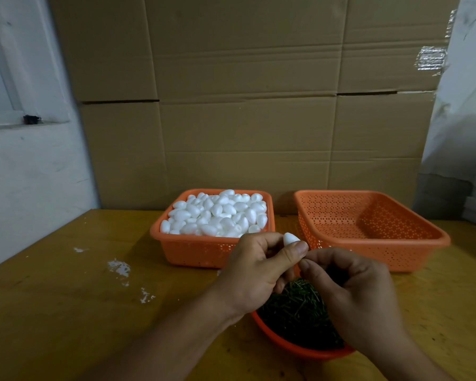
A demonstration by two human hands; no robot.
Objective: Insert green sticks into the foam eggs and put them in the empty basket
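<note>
The left hand (pixel 254 270) pinched a white foam egg (pixel 290 238) between thumb and fingers, above the round bowl of green sticks (pixel 300 314). The right hand (pixel 352 292) met it with curled fingertips; whether it gripped a stick I could not tell. The empty basket (pixel 374 229) sat on the surface (pixel 66 312) beside the basket of eggs (pixel 215 214)

Storeroom: stacked cardboard cartons (pixel 248 105)

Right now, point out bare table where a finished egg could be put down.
Bare: table left of egg basket; near-right corner beside stick basket. Crowded: centre, where left hand and right hand meet.
</note>
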